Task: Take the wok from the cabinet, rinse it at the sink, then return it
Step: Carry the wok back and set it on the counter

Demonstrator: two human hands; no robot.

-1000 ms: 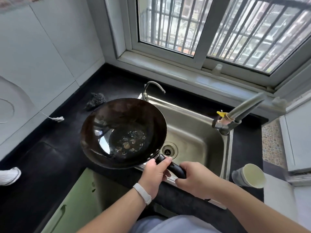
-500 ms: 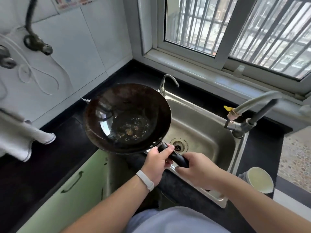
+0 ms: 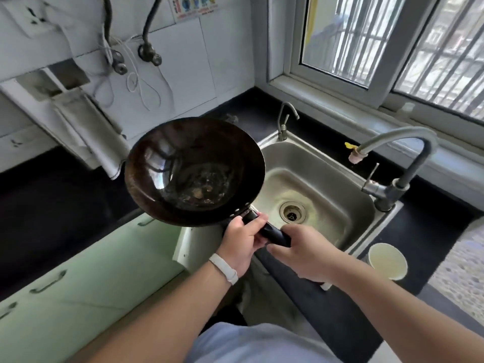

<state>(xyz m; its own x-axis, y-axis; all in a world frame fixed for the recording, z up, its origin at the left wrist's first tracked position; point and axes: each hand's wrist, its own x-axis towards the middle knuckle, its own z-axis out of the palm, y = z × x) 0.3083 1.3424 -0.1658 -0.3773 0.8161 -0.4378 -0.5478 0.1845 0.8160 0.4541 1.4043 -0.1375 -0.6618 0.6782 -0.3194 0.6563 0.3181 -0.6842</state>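
A dark round wok (image 3: 193, 171) hangs in the air over the left edge of the steel sink (image 3: 324, 179), its bowl wet with a few drops and specks at the bottom. Both hands grip its black handle (image 3: 275, 235): my left hand (image 3: 242, 241), with a white wristband, nearer the bowl, my right hand (image 3: 301, 254) at the handle's end. Below the wok an open pale green cabinet door (image 3: 183, 247) sticks out from the counter front. The grey curved tap (image 3: 400, 153) stands at the sink's right; no water runs from it.
A black counter (image 3: 52, 205) runs left of the sink, with green cabinet fronts (image 3: 86, 279) under it. A small second tap (image 3: 284, 121) stands at the sink's back left. A white cup (image 3: 387, 260) sits at the right. A cloth (image 3: 86, 134) and hoses hang on the wall.
The wok has been lifted and swung left, off the sink toward the counter edge, with both hands still on the handle. The view has tilted up, showing more wall.
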